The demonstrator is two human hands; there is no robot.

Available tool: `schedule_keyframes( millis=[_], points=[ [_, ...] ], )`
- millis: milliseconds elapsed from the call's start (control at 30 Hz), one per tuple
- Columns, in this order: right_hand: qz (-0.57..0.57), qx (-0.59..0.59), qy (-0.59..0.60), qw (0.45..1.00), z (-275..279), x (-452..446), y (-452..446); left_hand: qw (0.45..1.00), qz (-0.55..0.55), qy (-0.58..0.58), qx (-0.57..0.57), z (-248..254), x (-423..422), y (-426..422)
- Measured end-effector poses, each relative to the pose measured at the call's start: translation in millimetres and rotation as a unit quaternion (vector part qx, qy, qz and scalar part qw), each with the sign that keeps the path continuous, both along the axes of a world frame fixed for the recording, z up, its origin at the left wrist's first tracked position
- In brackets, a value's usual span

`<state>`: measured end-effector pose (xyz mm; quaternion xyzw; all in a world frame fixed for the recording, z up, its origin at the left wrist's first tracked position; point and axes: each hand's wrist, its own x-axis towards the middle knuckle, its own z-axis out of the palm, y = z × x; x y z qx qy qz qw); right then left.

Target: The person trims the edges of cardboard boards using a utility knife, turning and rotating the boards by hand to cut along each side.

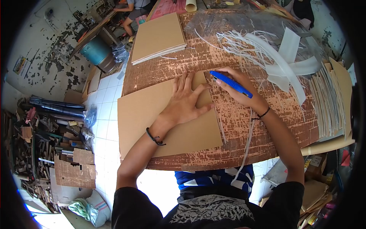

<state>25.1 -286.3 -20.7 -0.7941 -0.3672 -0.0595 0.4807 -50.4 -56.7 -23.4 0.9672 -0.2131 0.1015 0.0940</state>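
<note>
A brown cardboard sheet lies flat near the table's front edge. My left hand rests on it with the fingers spread, the thumb and a fingertip near its right edge. My right hand grips a blue box cutter just beyond the sheet's upper right corner. The cutter's tip points up and left; I cannot make out its blade. Along the sheet's right side lies a thin pale strip, and another white strip hangs over the front edge below my right wrist.
A stack of cardboard sheets sits at the table's back left. White strips and offcuts lie on clear plastic at the back right. Upright boards line the right side. Other people are at the far side, near a blue drum.
</note>
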Motion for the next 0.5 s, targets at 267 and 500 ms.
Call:
schedule_keyframes(
  millis=[267, 500],
  points=[
    [0.008, 0.014, -0.022, 1.000, -5.7, 2.4, 1.0, 1.000, 0.001, -0.002, 0.000, 1.4, -1.2, -0.4],
    [0.013, 0.011, -0.031, 0.999, -5.7, 2.7, 0.6, 1.000, 0.000, -0.001, 0.004, 0.9, -1.3, 0.0]
  ],
)
